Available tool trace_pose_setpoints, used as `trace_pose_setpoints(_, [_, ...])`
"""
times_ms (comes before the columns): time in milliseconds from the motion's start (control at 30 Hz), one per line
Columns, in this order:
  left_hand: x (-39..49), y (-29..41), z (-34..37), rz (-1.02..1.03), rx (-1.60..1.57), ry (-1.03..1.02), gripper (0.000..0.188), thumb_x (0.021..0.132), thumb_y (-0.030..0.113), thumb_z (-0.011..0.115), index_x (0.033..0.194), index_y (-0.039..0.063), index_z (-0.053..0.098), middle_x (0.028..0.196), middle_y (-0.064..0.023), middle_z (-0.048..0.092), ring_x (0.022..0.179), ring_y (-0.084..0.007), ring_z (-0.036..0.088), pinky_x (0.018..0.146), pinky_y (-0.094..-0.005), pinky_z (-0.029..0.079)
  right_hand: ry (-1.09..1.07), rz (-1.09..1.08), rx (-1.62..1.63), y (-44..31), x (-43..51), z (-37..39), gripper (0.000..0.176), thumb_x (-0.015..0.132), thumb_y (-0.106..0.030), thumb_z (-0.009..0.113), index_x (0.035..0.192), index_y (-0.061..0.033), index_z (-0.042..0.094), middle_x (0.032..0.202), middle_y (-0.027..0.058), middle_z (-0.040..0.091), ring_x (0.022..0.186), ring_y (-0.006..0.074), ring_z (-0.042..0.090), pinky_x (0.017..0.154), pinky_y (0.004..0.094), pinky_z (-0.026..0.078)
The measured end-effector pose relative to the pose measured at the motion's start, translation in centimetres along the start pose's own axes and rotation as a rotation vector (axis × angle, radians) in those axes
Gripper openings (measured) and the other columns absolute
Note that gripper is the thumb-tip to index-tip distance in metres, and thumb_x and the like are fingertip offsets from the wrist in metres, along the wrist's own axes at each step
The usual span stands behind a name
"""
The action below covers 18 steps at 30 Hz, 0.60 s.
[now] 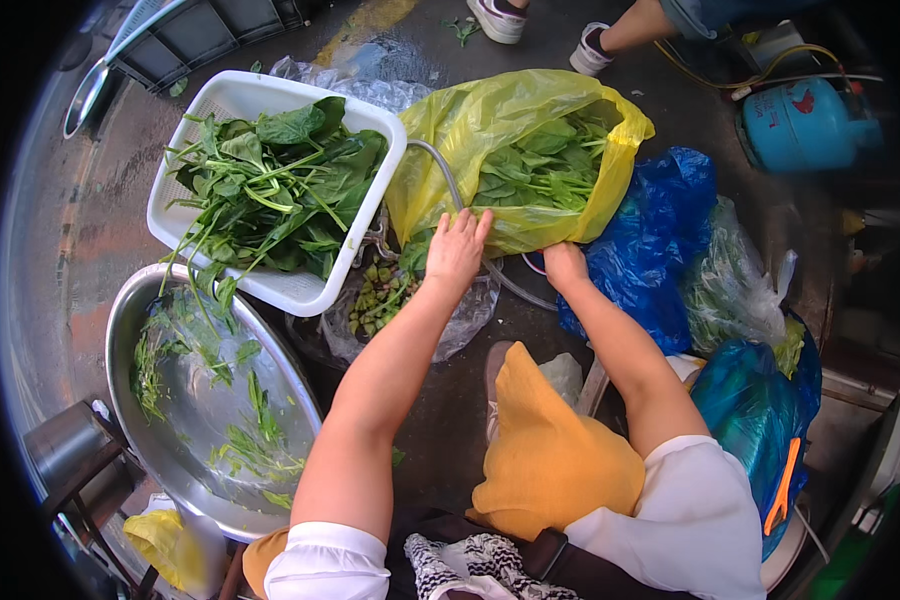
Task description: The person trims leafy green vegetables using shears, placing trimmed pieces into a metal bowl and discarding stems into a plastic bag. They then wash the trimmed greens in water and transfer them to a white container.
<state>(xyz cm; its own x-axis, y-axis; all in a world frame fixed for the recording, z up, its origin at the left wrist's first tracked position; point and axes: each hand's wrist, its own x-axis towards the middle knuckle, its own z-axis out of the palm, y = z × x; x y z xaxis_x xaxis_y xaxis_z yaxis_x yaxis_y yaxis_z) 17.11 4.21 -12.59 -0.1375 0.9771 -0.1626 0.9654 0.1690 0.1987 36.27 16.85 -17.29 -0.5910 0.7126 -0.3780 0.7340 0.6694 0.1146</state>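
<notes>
A yellow plastic bag (450,120) lies open on the floor in front of me, full of leafy greens (540,165). My left hand (456,251) rests at the bag's near edge, its fingers spread over the plastic. At the bag's near right edge is my right hand (566,264); its fingers are partly hidden beneath the plastic, so its grip cannot be made out. Left of the bag stands a white plastic basket (324,296) heaped with leafy greens (270,165). A steel basin (124,337) with water and loose leaves stands below the basket.
A clear hose (521,289) runs by the bag, near green trimmings (379,296). Blue plastic bags (645,240), a clear bag of greens (727,277) and an orange-handled peeler (784,487) are at right. A blue gas cylinder (799,124) and another person's feet (592,49) are beyond.
</notes>
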Motion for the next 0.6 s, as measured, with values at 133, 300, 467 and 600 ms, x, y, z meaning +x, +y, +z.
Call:
trace_pose_setpoints(133, [-3.5,-2.2,0.4,0.093,-0.187,0.077,0.055,0.080,0.015,0.063,0.131,0.007,0.045,0.110,-0.0094,0.057,0.111,-0.0262,0.052,0.093,-0.0387,0.042,-0.132,-0.129,0.010,-0.1,-0.8,-2.2,0.033,0.067,-0.022,0.068,0.094,-0.0035,0.067,0.094,0.0210,0.067,0.090,0.0352,0.066,0.079,0.0427,0.053])
trace_pose_setpoints(300, [-10.1,2.2,4.2,-0.104,-0.385,-0.197,0.051,0.076,0.017,0.068,0.122,0.005,0.051,0.104,-0.0130,0.059,0.100,-0.0318,0.059,0.082,-0.0414,0.051,-0.560,-0.149,-0.009,-0.3,-2.4,-10.4,0.037,0.065,-0.031,0.067,0.089,-0.0029,0.071,0.091,0.0161,0.070,0.089,0.0318,0.068,0.076,0.0385,0.053])
trace_pose_setpoints(467, [-11.4,7.3,9.7,0.036,-0.764,-0.288,0.045,0.082,0.012,0.055,0.126,0.011,0.052,0.110,-0.0183,0.061,0.097,-0.0367,0.061,0.083,-0.0449,0.050,-0.805,-0.328,-0.120,-0.5,-3.6,-20.4,0.035,0.068,-0.031,0.066,0.092,-0.0063,0.071,0.084,0.0142,0.070,0.082,0.0291,0.067,0.070,0.0381,0.051])
trace_pose_setpoints(600, [-12.6,11.0,11.2,0.104,-0.861,-0.331,0.032,0.086,0.025,0.051,0.109,0.007,0.063,0.104,-0.0170,0.065,0.095,-0.0364,0.063,0.081,-0.0454,0.051,-0.696,-0.458,0.276,-1.0,-3.7,-24.4,0.028,0.072,-0.020,0.071,0.094,-0.0043,0.063,0.083,0.0145,0.067,0.077,0.0275,0.065,0.067,0.0361,0.048])
